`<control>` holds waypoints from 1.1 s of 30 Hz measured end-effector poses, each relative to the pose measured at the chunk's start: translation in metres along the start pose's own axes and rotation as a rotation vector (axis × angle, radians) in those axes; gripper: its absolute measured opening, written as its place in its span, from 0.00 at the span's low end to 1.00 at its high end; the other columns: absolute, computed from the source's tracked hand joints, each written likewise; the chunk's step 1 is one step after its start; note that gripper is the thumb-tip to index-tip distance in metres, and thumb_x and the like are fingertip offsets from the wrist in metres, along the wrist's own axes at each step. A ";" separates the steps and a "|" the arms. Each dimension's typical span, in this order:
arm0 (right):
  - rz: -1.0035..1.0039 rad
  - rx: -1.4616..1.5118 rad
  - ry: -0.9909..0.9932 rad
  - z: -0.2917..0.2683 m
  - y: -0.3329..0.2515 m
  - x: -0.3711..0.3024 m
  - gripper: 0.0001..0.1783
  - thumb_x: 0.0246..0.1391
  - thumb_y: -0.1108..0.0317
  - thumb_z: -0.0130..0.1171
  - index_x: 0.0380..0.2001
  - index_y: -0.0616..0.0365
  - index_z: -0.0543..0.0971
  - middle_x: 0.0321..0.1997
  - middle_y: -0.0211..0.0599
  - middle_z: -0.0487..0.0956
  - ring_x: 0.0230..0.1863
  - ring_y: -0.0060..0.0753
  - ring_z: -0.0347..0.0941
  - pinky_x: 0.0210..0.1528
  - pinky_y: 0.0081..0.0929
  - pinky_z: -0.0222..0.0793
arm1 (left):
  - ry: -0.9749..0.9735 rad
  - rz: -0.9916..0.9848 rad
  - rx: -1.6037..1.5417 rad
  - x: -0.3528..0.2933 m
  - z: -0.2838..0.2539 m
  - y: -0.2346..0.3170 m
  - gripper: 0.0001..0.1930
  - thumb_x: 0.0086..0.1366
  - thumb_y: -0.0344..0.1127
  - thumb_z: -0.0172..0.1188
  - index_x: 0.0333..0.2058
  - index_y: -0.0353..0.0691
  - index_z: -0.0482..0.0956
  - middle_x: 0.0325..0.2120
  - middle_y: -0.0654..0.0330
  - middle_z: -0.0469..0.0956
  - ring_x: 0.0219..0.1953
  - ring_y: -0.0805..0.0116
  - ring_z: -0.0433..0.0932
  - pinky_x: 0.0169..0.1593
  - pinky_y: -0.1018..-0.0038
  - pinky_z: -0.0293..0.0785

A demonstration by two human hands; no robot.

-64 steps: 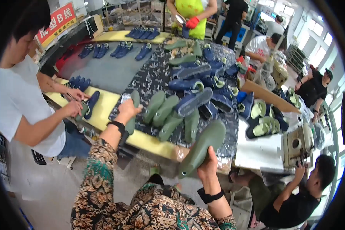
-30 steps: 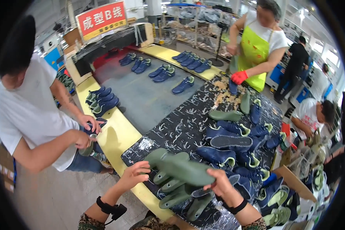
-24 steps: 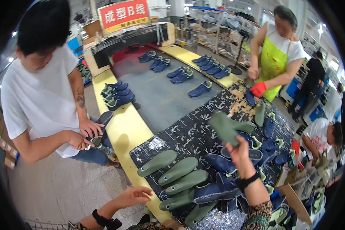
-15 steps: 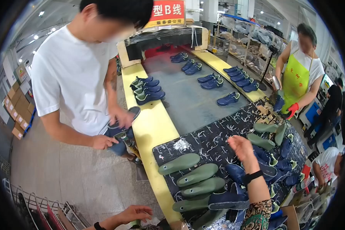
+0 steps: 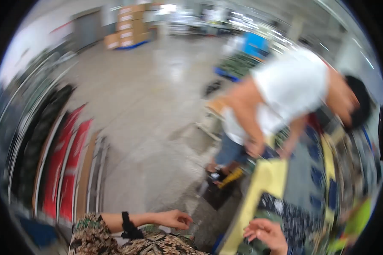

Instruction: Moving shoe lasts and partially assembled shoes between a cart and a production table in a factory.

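My left hand point(image 5: 174, 219) is held out above the floor in front of my body, fingers loosely bent and apart, with nothing in it. A dark band circles that wrist. To the right, my right hand point(image 5: 266, 233) hovers palm inward by the near end of the work table, fingers spread and empty. Next to it, blurred green shoe lasts point(image 5: 270, 217) lie on the dark patterned cloth point(image 5: 300, 221). Navy shoes point(image 5: 315, 176) stand along the grey conveyor point(image 5: 298, 170), smeared by motion.
A co-worker in a white shirt point(image 5: 291, 80) bends over the yellow conveyor edge point(image 5: 264, 182), hands at a dark shoe. On the left stands a rack point(image 5: 100, 170) with red panels point(image 5: 74, 165). Cardboard boxes point(image 5: 131, 25) are stacked far back on the grey floor point(image 5: 136, 114).
The view has swung left, putting the conveyor and table at lower right and bringing the rack into sight. My right hand has drawn back near the table end. The co-worker now bends over the conveyor.
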State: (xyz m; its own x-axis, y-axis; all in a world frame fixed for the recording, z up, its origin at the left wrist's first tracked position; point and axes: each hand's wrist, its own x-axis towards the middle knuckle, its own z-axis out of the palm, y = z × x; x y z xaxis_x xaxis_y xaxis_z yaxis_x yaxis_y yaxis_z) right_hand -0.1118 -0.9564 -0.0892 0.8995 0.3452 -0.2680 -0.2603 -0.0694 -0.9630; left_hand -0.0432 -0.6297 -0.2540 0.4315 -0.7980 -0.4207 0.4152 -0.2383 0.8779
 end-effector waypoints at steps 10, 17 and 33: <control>0.045 -0.337 -0.555 0.224 -0.054 0.226 0.23 0.52 0.60 0.54 0.47 0.66 0.68 0.40 0.40 0.75 0.35 0.29 0.73 0.35 0.21 0.70 | 0.720 0.243 -0.123 -0.234 -0.090 -0.091 0.21 0.56 0.40 0.57 0.45 0.33 0.69 0.36 0.59 0.73 0.35 0.74 0.72 0.35 0.79 0.70; -0.057 -0.414 -1.058 0.370 -0.067 0.344 0.18 0.50 0.73 0.50 0.46 0.69 0.67 0.40 0.51 0.74 0.40 0.42 0.73 0.37 0.32 0.71 | 1.079 0.299 -0.368 -0.313 -0.097 -0.140 0.19 0.58 0.37 0.55 0.47 0.36 0.68 0.37 0.59 0.73 0.37 0.74 0.72 0.38 0.78 0.70; -0.081 -0.519 -1.578 0.519 -0.091 0.573 0.22 0.53 0.62 0.53 0.47 0.65 0.68 0.42 0.40 0.74 0.42 0.33 0.71 0.41 0.29 0.67 | 2.326 -1.030 1.212 -0.672 -0.073 -0.028 0.18 0.44 0.19 0.51 0.38 0.37 0.72 0.33 0.53 0.71 0.39 0.54 0.70 0.40 0.67 0.68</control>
State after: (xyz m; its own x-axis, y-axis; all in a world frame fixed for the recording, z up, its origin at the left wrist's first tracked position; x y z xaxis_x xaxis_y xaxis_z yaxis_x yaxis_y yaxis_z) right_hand 0.2445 -0.2663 -0.1413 -0.3959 0.8857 -0.2424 0.1943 -0.1772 -0.9648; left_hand -0.2863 -0.0458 -0.0124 0.4411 0.6466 0.6223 0.8672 -0.4856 -0.1102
